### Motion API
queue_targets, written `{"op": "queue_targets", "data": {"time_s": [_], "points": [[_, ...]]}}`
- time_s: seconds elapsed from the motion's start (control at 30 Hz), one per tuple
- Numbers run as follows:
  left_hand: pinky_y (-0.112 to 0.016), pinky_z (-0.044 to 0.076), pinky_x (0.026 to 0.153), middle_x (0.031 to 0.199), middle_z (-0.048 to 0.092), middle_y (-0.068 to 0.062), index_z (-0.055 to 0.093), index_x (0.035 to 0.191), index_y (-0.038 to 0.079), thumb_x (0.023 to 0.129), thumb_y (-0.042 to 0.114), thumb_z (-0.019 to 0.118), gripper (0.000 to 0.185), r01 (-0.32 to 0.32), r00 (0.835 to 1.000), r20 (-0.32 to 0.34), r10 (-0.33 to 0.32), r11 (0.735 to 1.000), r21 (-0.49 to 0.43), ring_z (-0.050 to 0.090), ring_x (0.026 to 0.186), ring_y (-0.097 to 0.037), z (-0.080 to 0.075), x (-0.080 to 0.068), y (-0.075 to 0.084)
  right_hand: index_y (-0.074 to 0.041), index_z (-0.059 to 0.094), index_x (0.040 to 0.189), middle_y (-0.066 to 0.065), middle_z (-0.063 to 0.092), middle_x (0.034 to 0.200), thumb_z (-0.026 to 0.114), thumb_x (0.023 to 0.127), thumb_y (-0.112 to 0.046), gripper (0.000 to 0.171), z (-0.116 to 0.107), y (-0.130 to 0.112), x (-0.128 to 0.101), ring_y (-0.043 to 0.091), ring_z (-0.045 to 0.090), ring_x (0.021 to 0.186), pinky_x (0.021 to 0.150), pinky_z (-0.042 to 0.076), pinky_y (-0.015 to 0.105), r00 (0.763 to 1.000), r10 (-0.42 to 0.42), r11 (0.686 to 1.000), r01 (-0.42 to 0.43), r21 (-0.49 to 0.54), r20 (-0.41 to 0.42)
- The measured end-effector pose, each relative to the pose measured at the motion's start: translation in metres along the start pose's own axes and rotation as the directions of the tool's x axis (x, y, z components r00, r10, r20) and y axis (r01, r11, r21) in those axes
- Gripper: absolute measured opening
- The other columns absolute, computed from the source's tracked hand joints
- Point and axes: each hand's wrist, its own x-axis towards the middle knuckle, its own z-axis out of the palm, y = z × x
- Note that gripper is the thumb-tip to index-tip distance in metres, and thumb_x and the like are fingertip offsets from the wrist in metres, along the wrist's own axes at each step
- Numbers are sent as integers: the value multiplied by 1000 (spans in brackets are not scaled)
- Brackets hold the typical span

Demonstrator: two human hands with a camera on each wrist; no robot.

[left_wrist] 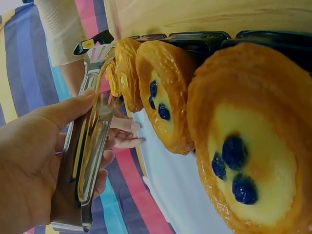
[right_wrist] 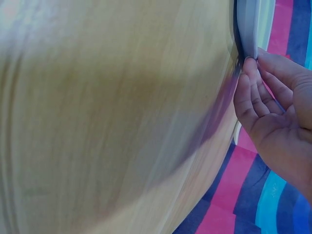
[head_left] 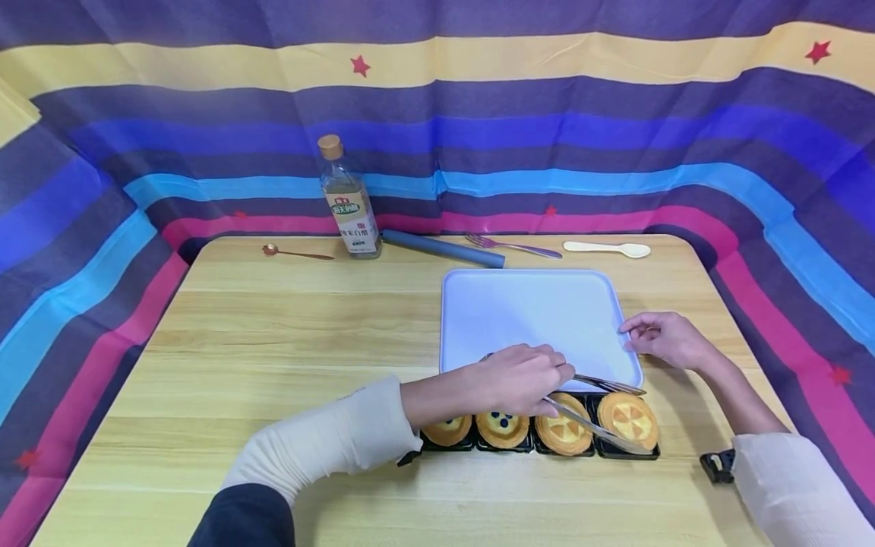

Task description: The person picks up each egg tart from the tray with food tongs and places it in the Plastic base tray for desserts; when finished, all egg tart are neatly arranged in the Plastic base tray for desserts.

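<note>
Your left hand point(head_left: 517, 377) grips a pair of metal tongs point(head_left: 593, 414), thumb and fingers wrapped round the arms, which stand narrowly apart. The tips reach over the rightmost of four pastries point(head_left: 628, 418) sitting in a black tray point(head_left: 656, 454) at the table's point(head_left: 273, 342) near edge; whether they touch it cannot be told. Just behind the pastries lies a white tray point(head_left: 533, 311). Your right hand point(head_left: 666, 339) pinches that tray's right rim with fingertips point(right_wrist: 248, 66) curled against the edge. Along the far edge lie a small spoon point(head_left: 295, 252), a vinegar bottle point(head_left: 349, 200), a blue rod point(head_left: 443, 248), a fork point(head_left: 513, 245) and a pale spoon point(head_left: 607, 248).
</note>
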Motion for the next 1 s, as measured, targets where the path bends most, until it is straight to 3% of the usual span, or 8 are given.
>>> {"op": "queue_targets", "data": {"time_s": [0.33, 1.0], "points": [[-9, 48, 73, 93, 57, 12, 59, 117, 18, 86, 50, 62, 45, -3, 1000, -9, 3, 1000, 20, 54, 90, -3, 3, 2, 4, -1, 67, 107, 8, 64, 89, 72, 84, -18, 30, -2, -1, 0, 2, 56, 72, 59, 49, 20, 1000, 6, 1000, -6, -10, 1], [-10, 47, 72, 94, 58, 11, 61, 116, 20, 85, 51, 64, 44, 24, 999, 33, -25, 999, 25, 53, 89, -4, -3, 0, 8, 0, 66, 108, 9, 64, 90, 70, 85, -17, 29, -1, 0, 1, 3, 57, 73, 59, 49, 20, 1000, 22, 1000, -22, 0, 16]]}}
